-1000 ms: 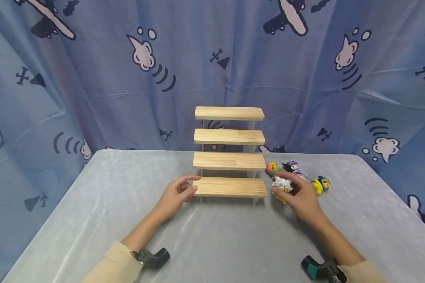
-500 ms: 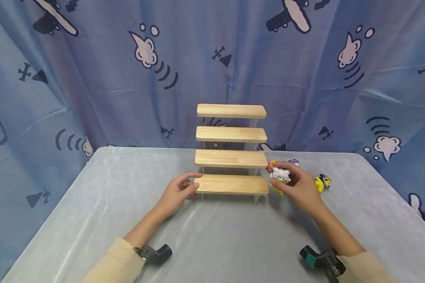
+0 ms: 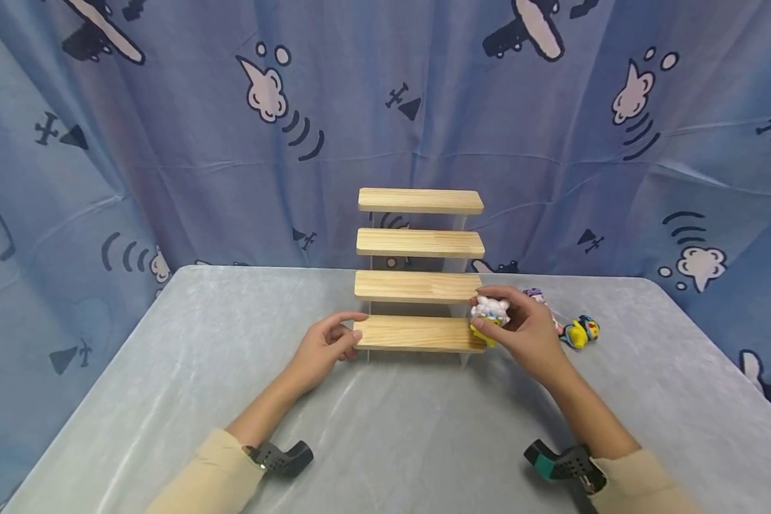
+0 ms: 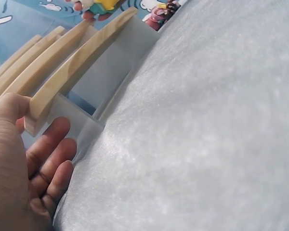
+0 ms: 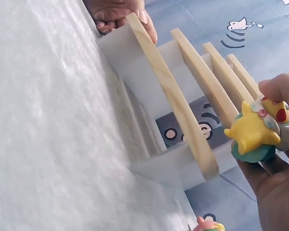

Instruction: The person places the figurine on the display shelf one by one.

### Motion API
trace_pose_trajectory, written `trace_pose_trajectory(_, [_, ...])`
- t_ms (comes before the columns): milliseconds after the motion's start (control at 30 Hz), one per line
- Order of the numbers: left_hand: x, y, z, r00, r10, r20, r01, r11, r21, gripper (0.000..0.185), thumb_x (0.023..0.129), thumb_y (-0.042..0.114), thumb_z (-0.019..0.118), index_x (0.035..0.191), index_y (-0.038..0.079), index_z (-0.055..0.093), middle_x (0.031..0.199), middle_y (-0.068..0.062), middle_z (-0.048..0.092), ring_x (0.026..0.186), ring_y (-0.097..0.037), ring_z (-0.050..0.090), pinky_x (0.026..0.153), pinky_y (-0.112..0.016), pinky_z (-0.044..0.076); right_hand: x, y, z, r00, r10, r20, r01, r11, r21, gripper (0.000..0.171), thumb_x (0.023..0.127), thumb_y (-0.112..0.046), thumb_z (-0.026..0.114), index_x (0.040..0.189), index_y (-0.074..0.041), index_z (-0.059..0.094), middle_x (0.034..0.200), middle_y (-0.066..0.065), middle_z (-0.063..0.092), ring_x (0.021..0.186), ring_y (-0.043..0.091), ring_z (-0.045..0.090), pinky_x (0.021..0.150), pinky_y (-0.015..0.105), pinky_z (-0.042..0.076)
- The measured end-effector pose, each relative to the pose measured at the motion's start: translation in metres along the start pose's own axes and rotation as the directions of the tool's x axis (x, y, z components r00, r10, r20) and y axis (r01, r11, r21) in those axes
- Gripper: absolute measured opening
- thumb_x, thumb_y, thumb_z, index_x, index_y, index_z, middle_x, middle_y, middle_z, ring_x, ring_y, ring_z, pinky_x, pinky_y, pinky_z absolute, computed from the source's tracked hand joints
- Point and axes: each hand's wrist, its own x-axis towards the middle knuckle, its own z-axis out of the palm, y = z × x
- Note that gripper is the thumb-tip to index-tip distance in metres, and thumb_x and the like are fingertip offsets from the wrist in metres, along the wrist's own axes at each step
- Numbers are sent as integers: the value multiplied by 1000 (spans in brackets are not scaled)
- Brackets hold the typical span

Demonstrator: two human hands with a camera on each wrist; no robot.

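A four-step display stand with pale wooden boards point(image 3: 420, 333) and clear side supports stands mid-table. My left hand point(image 3: 321, 350) pinches the left end of its lowest board between thumb and finger; the other fingers curl below, beside the clear support point(image 4: 77, 118). My right hand point(image 3: 530, 332) grips a small toy figurine point(image 3: 490, 310), white on top and yellow beneath, at the right end of the lowest board. From the right wrist, the figurine point(image 5: 254, 132) shows a yellow underside, a teal part and a yellow face with a red cheek. Whether it touches the board, I cannot tell.
Right of the stand lie a yellow-and-blue figurine point(image 3: 580, 333) and a purple-topped one point(image 3: 536, 294), partly hidden by my right hand. A pink-and-yellow figurine point(image 5: 209, 224) shows at the right wrist view's lower edge. A blue patterned curtain point(image 3: 231, 200) hangs behind the table.
My right hand has carried the white-and-yellow figurine left, from beside the stand to the lowest board's right end. My left hand stays on the board.
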Motion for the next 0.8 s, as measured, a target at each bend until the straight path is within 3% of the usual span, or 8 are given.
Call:
trace_pose_trajectory(400, [0, 3, 0, 1000, -4, -3, 4, 1000, -1, 32, 95, 16, 59, 126, 8, 60, 90, -26, 67, 76, -38, 63, 70, -37, 53, -4, 6, 14, 997, -62, -44, 64, 997, 40, 45, 79, 8, 71, 122, 3, 57, 111, 12, 66, 99, 5, 64, 78, 15, 52])
trace_pose_trajectory(667, [0, 1, 0, 1000, -2, -3, 2, 1000, 9, 32, 95, 16, 59, 126, 9, 60, 89, -26, 67, 75, -35, 63, 69, -36, 53, -5, 9, 22, 996, -86, -33, 87, 996, 33, 44, 77, 8, 73, 119, 0, 61, 110, -4, 68, 100, 8, 64, 80, 16, 52])
trace_pose_trajectory(800, [0, 0, 0, 1000, 3, -4, -2, 1000, 6, 32, 95, 16, 59, 126, 9, 60, 88, -24, 68, 74, -34, 63, 70, -37, 53, -5, 10, 22, 995, -93, -21, 93, 996, -6, 44, 78, 4, 74, 119, -5, 62, 112, 8, 68, 102, 9, 63, 85, 16, 50])
